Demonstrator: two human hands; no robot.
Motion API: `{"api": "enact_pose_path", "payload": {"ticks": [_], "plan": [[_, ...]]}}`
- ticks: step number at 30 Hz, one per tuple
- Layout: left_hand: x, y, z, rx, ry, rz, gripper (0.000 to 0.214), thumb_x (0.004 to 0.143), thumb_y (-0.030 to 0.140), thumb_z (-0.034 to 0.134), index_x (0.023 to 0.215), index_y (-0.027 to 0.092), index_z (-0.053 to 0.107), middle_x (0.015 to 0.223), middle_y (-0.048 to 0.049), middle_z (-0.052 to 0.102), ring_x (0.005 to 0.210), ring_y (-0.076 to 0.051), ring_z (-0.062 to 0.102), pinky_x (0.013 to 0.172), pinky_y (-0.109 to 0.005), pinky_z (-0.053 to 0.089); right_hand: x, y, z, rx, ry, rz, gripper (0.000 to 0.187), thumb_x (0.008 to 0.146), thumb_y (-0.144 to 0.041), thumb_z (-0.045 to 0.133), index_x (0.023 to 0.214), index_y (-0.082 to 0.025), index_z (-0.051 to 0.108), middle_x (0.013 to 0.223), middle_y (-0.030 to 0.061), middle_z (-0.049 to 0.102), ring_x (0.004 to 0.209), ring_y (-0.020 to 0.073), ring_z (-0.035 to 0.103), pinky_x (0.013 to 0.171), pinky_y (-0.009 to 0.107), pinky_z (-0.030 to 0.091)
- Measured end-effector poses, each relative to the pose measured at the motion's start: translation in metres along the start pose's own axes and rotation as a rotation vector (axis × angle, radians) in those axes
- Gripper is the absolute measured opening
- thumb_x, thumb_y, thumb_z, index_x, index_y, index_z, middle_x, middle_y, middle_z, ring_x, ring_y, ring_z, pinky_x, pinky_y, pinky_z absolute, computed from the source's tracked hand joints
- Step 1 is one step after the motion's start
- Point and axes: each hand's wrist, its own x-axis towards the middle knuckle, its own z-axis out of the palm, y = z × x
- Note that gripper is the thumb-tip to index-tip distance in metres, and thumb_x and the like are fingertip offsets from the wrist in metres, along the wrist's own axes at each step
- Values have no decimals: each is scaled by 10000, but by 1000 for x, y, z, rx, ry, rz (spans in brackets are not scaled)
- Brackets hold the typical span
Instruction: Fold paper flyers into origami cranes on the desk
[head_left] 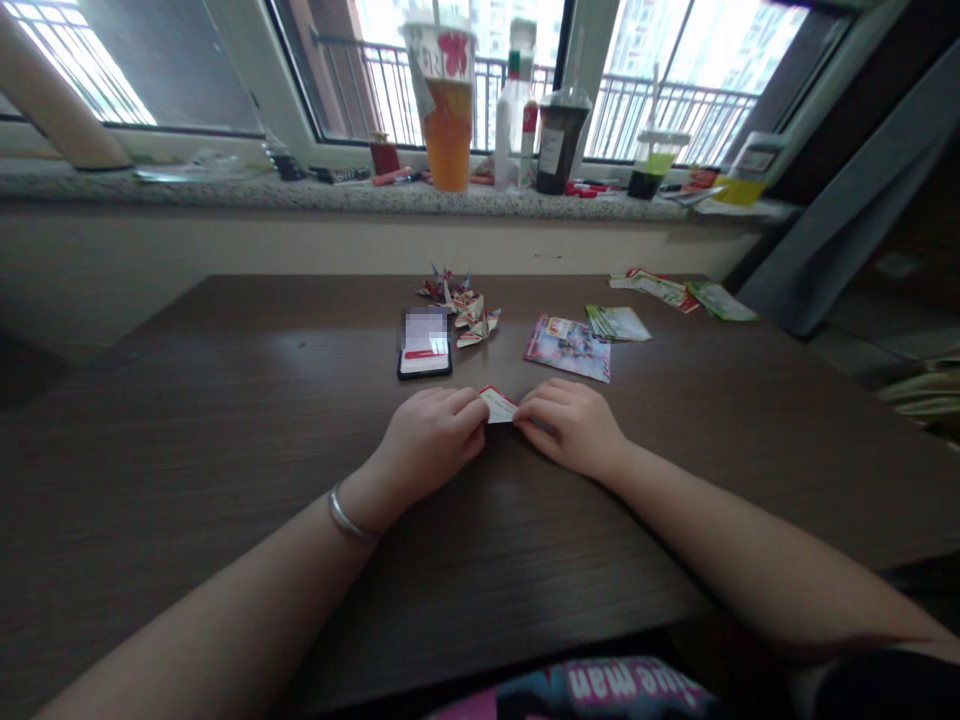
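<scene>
Evidently, your left hand (pixel 439 428) and right hand (pixel 576 425) pinched opposite ends of the paper (pixel 499 407), fingers (pixel 474 412) closed, perhaps to steady it, midway between the side edges of the desk (pixel 262 420); the phone (pixel 425 352) and folded papers (pixel 472 316) lay farther off, probably leaving your hands room.

I see both arms (pixel 255 575) angled in, L hand (pixel 436 425) & R hand (pixel 574 425) close, apart, backs up, fingers curled, pinching.
</scene>
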Motion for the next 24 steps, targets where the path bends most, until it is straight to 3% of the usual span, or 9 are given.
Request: {"api": "enact_pose_path", "payload": {"ticks": [7, 24], "plan": [[-2, -13, -3, 16, 26, -70, 106, 851, 194, 515, 766, 183, 578, 767, -25, 615, 682, -168, 549, 630, -291, 393, -5, 8, -4, -2, 25, 63, 152, 900, -241, 529, 853, -195, 667, 864, 43, 697, 829, 178, 603, 769, 302, 454], [-13, -41, 1, 44, -135, -160, 102, 813, 211, 516, 781, 193, 611, 779, -44, 650, 651, -185, 585, 553, -279, 393, -19, 45, -10, 79, -11, 139, 152, 882, -244, 528, 837, -197, 666, 853, 47, 682, 789, 162, 616, 719, 291, 470]]}}
